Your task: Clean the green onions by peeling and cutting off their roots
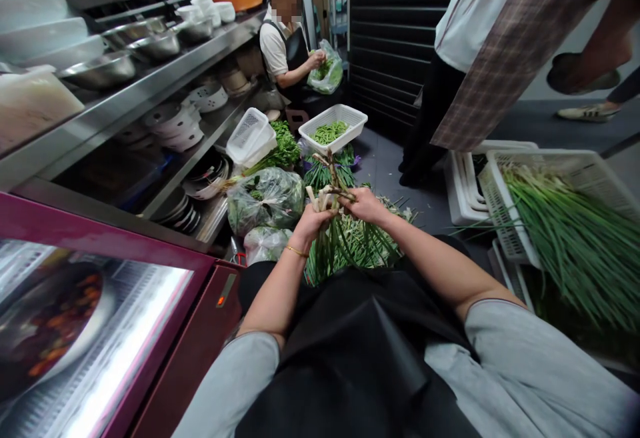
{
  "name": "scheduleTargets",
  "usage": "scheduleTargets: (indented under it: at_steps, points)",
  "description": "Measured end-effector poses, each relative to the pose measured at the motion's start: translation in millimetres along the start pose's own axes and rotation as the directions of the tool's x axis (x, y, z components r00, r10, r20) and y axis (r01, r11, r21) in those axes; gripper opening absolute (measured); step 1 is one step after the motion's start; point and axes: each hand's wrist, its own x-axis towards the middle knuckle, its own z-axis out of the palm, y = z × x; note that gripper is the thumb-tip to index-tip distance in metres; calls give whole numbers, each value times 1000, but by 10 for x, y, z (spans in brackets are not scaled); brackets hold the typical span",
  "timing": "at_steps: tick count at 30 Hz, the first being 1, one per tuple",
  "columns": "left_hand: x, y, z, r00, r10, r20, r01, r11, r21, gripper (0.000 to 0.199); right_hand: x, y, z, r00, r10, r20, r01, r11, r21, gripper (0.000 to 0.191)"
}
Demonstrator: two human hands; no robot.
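In front of my lap, my left hand [314,221] is closed around a bundle of green stalks [325,245] with pale root ends pointing up; the green leaves hang below. My right hand [366,205] touches the bundle from the right, its fingers pinched on a brownish root end [340,191]. The two hands are close together. Under them a heap of loose greens and trimmings [380,241] lies on the floor.
Bagged vegetables [267,201] and a white basket of green beans [333,128] stand ahead. Scallions [570,238] fill a crate at right. Metal shelving [150,65] and a lit cabinet [200,258] flank the left. A seated person [285,58] holds a bag; another stands at right.
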Motion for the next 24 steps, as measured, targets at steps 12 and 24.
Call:
scheduleTargets:
  at_steps: [12, 24]
  points:
    - [-95, -72, -156, 967, -182, 181, 178, 983, 35, 33, 38, -220, -655, 909, 247, -335, 51, 734, 678, 26]
    - [-66, -106, -120, 962, -202, 184, 197, 979, 48, 34, -70, 54, -337, 954, 206, -217, -56, 836, 545, 49]
